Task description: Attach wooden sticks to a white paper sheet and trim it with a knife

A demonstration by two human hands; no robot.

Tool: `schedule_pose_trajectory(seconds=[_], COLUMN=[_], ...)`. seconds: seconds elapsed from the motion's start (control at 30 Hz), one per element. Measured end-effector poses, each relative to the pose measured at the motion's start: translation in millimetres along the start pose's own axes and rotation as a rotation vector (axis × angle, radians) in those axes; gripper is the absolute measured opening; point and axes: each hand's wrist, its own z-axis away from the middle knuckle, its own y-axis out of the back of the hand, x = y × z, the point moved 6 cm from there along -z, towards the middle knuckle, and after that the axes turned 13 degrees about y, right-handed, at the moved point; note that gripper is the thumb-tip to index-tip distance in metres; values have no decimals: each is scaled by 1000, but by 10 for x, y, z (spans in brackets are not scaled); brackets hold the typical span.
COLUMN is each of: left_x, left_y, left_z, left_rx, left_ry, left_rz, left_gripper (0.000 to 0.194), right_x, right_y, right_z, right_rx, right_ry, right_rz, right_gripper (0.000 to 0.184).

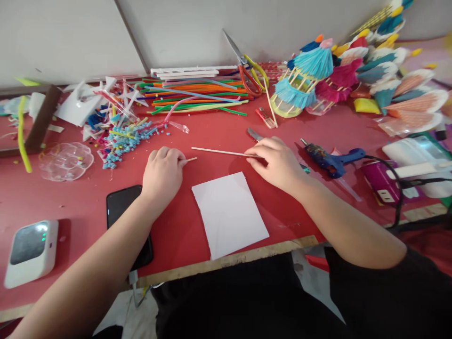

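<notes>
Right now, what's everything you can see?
Wall: 1, pale, back
Table: 1, red, beneath
Sheet: 1, white, centre
Phone: 1, black, front left
Gadget: 1, white, front left
Tray: 1, clear, left
Bits: many, mostly blue, left
Fuzzy stems: many, mixed, back middle
Scissors: 1, grey-bladed, back
Fringed crafts: some, blue and pink, back right
Petal pieces: several, mixed, back right
Glue gun: 1, blue, right
Socket block: 1, purple, right
Held sticks: 2, pale, centre
Sleeve: 1, black, bottom right
Left hand: 1, bare, middle
Right hand: 1, bare, middle

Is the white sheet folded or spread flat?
Spread flat: the sheet lies on the red table with all four corners in view and no fold showing.
</notes>
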Motion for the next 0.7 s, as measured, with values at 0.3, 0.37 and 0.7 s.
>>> schedule_pose_trajectory(seconds=[0.3,0.37,0.7], left_x=[288,323,387], left_y=[67,57,110], left_z=[246,267,302], left_rx=[-103,-128,-110], left_ry=[-112,-122,-180], left_rz=[118,155,275], left_gripper=[13,13,12], right_x=[-251,-283,-296], right_y=[-56,-95,-91], right_z=[-26,-14,-11], right_rx=[-166,-231,-337], right_ry=[186,192,89], right_rz=[-262,-288,-336], right_gripper=[29,39,24])
